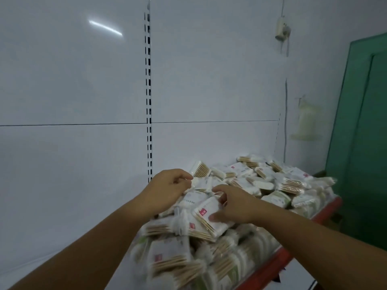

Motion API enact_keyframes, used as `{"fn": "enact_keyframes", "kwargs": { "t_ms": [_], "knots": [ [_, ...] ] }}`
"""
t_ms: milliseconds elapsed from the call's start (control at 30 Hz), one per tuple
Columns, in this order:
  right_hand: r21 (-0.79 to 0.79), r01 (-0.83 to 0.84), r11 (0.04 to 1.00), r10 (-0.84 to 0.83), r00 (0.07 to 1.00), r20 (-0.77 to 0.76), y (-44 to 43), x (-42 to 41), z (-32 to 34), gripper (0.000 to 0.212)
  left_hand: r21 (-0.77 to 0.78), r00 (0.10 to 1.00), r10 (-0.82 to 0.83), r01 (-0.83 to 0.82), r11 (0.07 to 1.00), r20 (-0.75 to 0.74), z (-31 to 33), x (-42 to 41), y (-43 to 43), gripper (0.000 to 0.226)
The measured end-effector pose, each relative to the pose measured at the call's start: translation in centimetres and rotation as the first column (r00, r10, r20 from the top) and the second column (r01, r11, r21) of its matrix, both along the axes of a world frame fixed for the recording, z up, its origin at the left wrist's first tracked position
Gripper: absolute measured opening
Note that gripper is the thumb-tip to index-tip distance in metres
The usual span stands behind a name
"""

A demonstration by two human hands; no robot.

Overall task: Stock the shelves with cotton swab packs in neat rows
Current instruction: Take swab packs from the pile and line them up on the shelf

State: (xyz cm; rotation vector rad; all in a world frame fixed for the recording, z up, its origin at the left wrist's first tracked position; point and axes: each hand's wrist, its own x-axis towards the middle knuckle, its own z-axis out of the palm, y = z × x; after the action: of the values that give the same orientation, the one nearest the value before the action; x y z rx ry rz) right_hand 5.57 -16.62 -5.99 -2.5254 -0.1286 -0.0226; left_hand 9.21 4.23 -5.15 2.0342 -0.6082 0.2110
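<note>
A big loose heap of cotton swab packs [247, 185], clear bags with wooden sticks and white tips, covers a shelf with a red front edge [270, 266]. My left hand [167, 189] reaches over the heap's left side, fingers curled, pinching the edge of a white pack [199, 182]. My right hand [232, 206] lies on the heap a little to the right and grips a pack with a pink label [206, 213] between thumb and fingers. Packs near the bottom are blurred.
The white back panel [73, 80] rises behind the shelf, with a slotted upright [149, 101] in its middle. The shelf part left of the heap [62, 227] shows bare white. A green door [368, 143] stands at the right, a plastic bag [306, 122] hangs on the wall.
</note>
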Motion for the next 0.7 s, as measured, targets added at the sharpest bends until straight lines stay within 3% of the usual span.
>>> {"fn": "enact_keyframes", "kwargs": {
  "t_ms": [100,167,233,300,367,467,600,667,700],
  "knots": [
    [0.148,-0.014,0.989,0.004,0.998,0.07,-0.7,1.3,1.2,0.079,-0.3,0.997,0.003,-0.027,0.954,-0.083,-0.6,1.6,-0.1,0.011],
    [0.282,-0.016,0.959,-0.02,0.992,0.123,-0.4,2.1,2.0,0.071,-0.379,0.991,-0.007,-0.044,0.925,-0.132,-0.8,2.3,0.4,0.016],
    [0.399,-0.059,0.915,-0.009,0.986,0.165,0.7,3.1,2.9,0.058,-0.459,0.96,-0.146,0.021,0.888,-0.239,-1.2,2.8,0.9,0.04],
    [0.471,-0.133,0.872,0.02,0.971,0.237,2.0,4.2,3.9,0.037,-0.509,0.899,-0.298,0.101,0.855,-0.322,-1.3,2.9,1.5,0.048],
    [0.501,-0.227,0.835,0.082,0.952,0.294,3.4,5.3,4.9,0.019,-0.522,0.875,-0.343,0.127,0.843,-0.342,-1.3,2.8,2.3,0.047],
    [0.532,-0.333,0.778,0.185,0.932,0.313,5.4,6.2,5.4,0.018,-0.618,0.87,-0.375,0.109,0.779,-0.319,-1.4,2.8,3.4,0.043],
    [0.601,-0.423,0.678,0.299,0.906,0.3,6.3,6.5,6.5,0.01,-0.694,0.912,-0.302,0.028,0.72,-0.277,-1.4,3.0,3.5,0.042],
    [0.534,-0.469,0.703,0.358,0.883,0.303,5.5,6.8,7.2,0.02,-0.653,0.932,-0.213,-0.031,0.756,-0.292,-1.4,3.3,3.9,0.034],
    [0.43,-0.469,0.771,0.368,0.88,0.301,4.8,6.8,7.4,0.027,-0.625,0.941,-0.161,-0.064,0.778,-0.297,-1.3,3.4,4.3,0.034]
  ]
}}
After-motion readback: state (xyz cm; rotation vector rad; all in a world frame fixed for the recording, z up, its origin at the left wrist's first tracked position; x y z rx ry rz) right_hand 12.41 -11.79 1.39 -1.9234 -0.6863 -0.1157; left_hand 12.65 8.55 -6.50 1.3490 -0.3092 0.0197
